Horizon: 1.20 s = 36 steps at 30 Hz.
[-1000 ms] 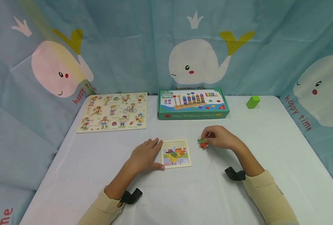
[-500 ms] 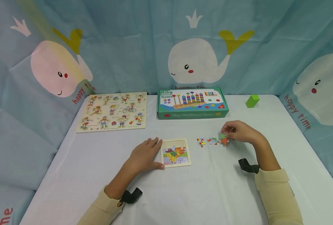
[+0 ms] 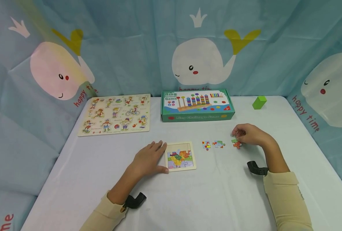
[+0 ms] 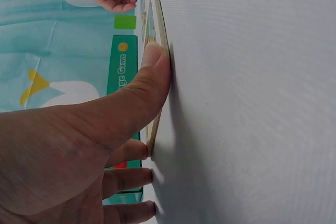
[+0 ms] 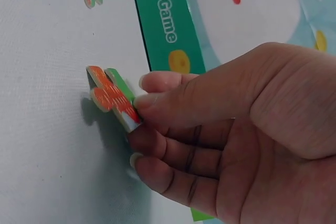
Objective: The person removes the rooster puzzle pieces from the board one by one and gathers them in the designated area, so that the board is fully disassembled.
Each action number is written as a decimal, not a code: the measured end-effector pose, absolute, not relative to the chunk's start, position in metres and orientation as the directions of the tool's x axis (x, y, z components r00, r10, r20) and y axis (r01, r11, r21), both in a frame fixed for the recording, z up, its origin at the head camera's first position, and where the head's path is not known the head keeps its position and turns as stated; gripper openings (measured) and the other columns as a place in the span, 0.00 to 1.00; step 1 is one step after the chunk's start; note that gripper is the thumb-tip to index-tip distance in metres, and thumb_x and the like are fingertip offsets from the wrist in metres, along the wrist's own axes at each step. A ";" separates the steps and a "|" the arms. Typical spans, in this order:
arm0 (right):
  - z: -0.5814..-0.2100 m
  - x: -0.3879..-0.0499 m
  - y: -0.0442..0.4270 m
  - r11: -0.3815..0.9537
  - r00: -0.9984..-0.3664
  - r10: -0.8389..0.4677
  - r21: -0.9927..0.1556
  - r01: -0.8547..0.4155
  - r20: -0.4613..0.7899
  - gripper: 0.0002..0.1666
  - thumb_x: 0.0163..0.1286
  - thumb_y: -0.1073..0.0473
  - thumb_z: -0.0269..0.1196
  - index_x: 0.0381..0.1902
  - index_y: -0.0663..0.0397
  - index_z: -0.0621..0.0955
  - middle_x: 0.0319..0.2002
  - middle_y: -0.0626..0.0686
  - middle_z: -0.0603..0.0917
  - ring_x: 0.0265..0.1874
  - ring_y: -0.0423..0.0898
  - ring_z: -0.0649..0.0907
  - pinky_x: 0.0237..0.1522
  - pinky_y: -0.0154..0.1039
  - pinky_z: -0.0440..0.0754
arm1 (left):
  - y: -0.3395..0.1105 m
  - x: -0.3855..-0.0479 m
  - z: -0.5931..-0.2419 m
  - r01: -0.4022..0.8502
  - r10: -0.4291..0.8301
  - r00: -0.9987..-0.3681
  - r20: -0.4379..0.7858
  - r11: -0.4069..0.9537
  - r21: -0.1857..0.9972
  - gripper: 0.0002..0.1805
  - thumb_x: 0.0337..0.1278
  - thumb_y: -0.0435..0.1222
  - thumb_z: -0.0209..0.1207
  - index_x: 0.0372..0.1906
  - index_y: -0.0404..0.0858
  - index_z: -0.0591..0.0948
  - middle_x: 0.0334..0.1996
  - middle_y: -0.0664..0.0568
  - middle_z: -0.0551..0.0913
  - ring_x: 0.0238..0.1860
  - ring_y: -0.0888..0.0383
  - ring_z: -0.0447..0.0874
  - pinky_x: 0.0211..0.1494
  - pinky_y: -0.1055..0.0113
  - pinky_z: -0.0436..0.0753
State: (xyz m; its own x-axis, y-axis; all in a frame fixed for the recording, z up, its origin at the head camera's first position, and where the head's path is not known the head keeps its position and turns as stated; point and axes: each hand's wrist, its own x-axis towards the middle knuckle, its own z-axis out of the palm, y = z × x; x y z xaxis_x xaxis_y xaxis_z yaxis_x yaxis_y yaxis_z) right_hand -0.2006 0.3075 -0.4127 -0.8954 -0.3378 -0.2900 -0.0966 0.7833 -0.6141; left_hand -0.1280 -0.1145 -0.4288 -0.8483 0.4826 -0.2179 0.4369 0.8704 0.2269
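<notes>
Your spread left hand touches the pale square wooden puzzle, only its top unfilled; right hand pinches an orange-green jigsaw piece

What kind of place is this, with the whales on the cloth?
It looks like a play corner set up for toys, though I can't tell what room it's in. A whale-printed cloth hangs behind a white table, which holds a Ring Challenge Game box and a framed jigsaw.
</notes>
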 end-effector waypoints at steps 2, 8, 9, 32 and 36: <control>-0.413 -0.201 0.307 0.796 -0.897 -0.326 -0.599 -0.090 -0.299 0.12 0.60 0.74 0.61 0.42 0.63 0.82 0.31 0.53 0.79 0.35 0.50 0.76 0.36 0.42 0.76 | -0.114 -0.128 -0.429 0.437 0.484 -0.848 -0.215 0.869 0.231 0.55 0.47 0.59 0.72 0.76 0.36 0.65 0.74 0.41 0.63 0.74 0.39 0.58 0.72 0.46 0.64; -0.411 -0.199 0.305 0.834 -0.905 -0.298 -0.543 -0.093 -0.302 0.10 0.65 0.71 0.59 0.42 0.61 0.82 0.33 0.53 0.80 0.37 0.51 0.76 0.38 0.44 0.76 | -0.114 -0.128 -0.430 0.438 0.483 -0.848 -0.218 0.870 0.226 0.55 0.47 0.59 0.72 0.76 0.37 0.65 0.74 0.41 0.63 0.74 0.39 0.59 0.72 0.47 0.64; -0.410 -0.199 0.304 0.838 -0.908 -0.298 -0.537 -0.102 -0.293 0.10 0.65 0.72 0.58 0.42 0.61 0.82 0.33 0.52 0.80 0.37 0.51 0.76 0.38 0.44 0.75 | -0.114 -0.128 -0.430 0.438 0.483 -0.848 -0.218 0.871 0.224 0.55 0.47 0.60 0.72 0.76 0.37 0.65 0.75 0.41 0.63 0.74 0.39 0.59 0.72 0.47 0.64; -0.418 -0.176 0.124 0.612 -0.671 -0.710 -0.659 -0.438 -0.213 0.10 0.72 0.66 0.61 0.48 0.58 0.85 0.34 0.46 0.83 0.29 0.41 0.76 0.35 0.35 0.77 | -0.115 -0.126 -0.431 0.418 0.467 -0.852 -0.236 0.879 0.232 0.55 0.46 0.60 0.72 0.76 0.37 0.65 0.75 0.42 0.62 0.74 0.39 0.58 0.72 0.45 0.64; -0.426 -0.175 0.106 0.627 -0.668 -0.704 -0.651 -0.427 -0.240 0.12 0.72 0.68 0.59 0.49 0.57 0.85 0.38 0.47 0.84 0.30 0.42 0.77 0.37 0.37 0.77 | -0.115 -0.126 -0.430 0.426 0.476 -0.849 -0.229 0.873 0.237 0.55 0.46 0.60 0.72 0.76 0.37 0.65 0.74 0.41 0.63 0.74 0.38 0.59 0.71 0.45 0.65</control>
State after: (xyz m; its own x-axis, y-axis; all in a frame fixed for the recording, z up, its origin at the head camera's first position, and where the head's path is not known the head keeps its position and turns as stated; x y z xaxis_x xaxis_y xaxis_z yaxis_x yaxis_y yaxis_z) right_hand -0.1748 0.1060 -0.4261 -0.6684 -0.7042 -0.2395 -0.4274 0.6271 -0.6512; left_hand -0.1262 -0.1150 -0.4302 -0.8489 0.4763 -0.2291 0.4260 0.8732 0.2369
